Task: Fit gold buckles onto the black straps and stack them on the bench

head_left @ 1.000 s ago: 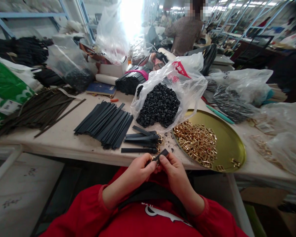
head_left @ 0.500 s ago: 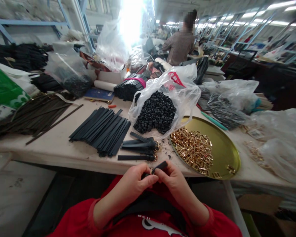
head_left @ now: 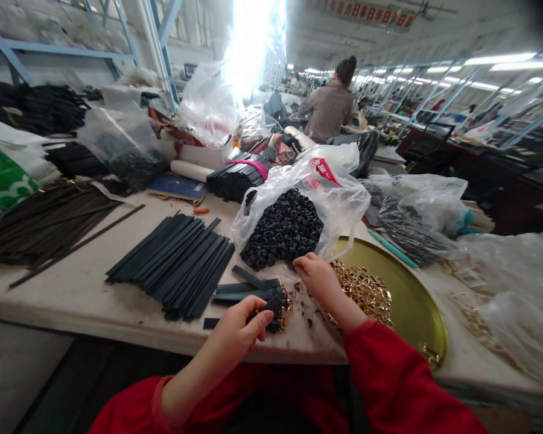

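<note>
My left hand (head_left: pixel 241 328) is closed on a black strap (head_left: pixel 275 306), pinched between thumb and fingers above the table's front edge. My right hand (head_left: pixel 315 276) reaches forward to the lower right edge of a heap of small black loops (head_left: pixel 283 226). Its fingertips are drawn together there; whether a loop is between them I cannot make out. The loops lie in an open clear plastic bag (head_left: pixel 344 196). Just beyond my left hand are several black straps with gold buckles (head_left: pixel 248 293). Loose gold buckles (head_left: pixel 366 292) lie under and beside my right forearm.
A round gold tray (head_left: pixel 419 295) carries the buckles on the right. Flat black strips (head_left: pixel 172 262) lie stacked at left, with long brown strips (head_left: pixel 49 226) farther left. A teal tool (head_left: pixel 391 247) rests behind the tray. A person (head_left: pixel 330 108) stands in the background.
My hands have parted. The right one has moved forward to the black loops, while the left has shifted slightly left, keeping the strap. The camera view has tilted up.
</note>
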Demonstrator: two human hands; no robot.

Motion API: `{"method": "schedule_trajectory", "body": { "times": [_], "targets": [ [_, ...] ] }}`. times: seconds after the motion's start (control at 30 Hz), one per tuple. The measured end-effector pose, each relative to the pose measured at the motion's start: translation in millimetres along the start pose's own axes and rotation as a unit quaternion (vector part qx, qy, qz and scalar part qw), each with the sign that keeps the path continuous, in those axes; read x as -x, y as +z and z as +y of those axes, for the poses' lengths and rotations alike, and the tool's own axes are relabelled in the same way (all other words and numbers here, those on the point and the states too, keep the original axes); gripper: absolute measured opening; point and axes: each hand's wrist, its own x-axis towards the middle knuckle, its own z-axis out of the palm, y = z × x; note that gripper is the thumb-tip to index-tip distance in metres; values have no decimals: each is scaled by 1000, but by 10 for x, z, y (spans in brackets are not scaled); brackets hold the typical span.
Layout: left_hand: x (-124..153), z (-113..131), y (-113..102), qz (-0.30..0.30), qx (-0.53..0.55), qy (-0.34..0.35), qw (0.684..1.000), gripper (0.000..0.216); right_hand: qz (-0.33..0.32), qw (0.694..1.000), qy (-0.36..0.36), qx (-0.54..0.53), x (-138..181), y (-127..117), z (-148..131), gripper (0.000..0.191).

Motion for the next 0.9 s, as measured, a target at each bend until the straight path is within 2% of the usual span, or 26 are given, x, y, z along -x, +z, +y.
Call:
{"method": "schedule_trajectory", "body": {
  "times": [0.07, 0.2, 0.27, 0.33, 0.37, 0.4, 0.47, 0.5, 0.53, 0.57, 0.6, 0.67, 0.73, 0.83, 0.9],
  "targets": [
    [-54, -21, -20, 3, 14, -20, 1000, 26, -15, 997, -3, 80, -181, 97, 21, 12],
    [-99, -14, -78, 26, -4, -20, 999, 25, -4, 996, -4, 87, -276, 175, -37, 12],
    [-124, 9, -99, 45, -24, 2, 999, 24, 26, 1000, -6, 3, -225, 142, -82, 12],
    [-168, 34, -98, 72, -37, 22, 997, 23, 44, 981, 21, -185, -122, 88, -161, 14],
    [-193, 42, -88, 87, -39, 31, 995, 23, 31, 951, 48, -305, -55, 62, -217, 17],
    [-218, 46, -72, 103, -39, 41, 993, 24, 1, 904, 79, -420, 18, 40, -282, 22],
    [-250, 44, -33, 121, -38, 53, 991, 25, -75, 783, 140, -601, 173, 11, -425, 29],
    [-253, 39, -15, 120, -39, 55, 990, 25, -98, 730, 162, -657, 246, 5, -491, 30],
    [-246, 36, 0, 114, -41, 56, 991, 25, -102, 695, 178, -689, 313, 3, -548, 31],
    [-229, 34, 10, 103, -45, 56, 992, 25, -92, 679, 186, -704, 374, 5, -593, 31],
    [-204, 35, 17, 89, -49, 54, 993, 25, -78, 679, 189, -705, 426, 8, -625, 30],
    [-142, 44, 22, 57, -61, 51, 995, 25, -63, 701, 179, -687, 515, 18, -654, 28],
    [-79, 55, 28, 29, -70, 47, 996, 25, -75, 721, 166, -668, 589, 27, -651, 28],
    [-5, 45, 57, 17, -47, 58, 997, 17, -78, 723, 169, -666, 695, 27, -639, 27],
    [33, 22, 80, 11, -21, 69, 997, 24, -68, 717, 171, -672, 771, 10, -652, 26]
  ]
}}
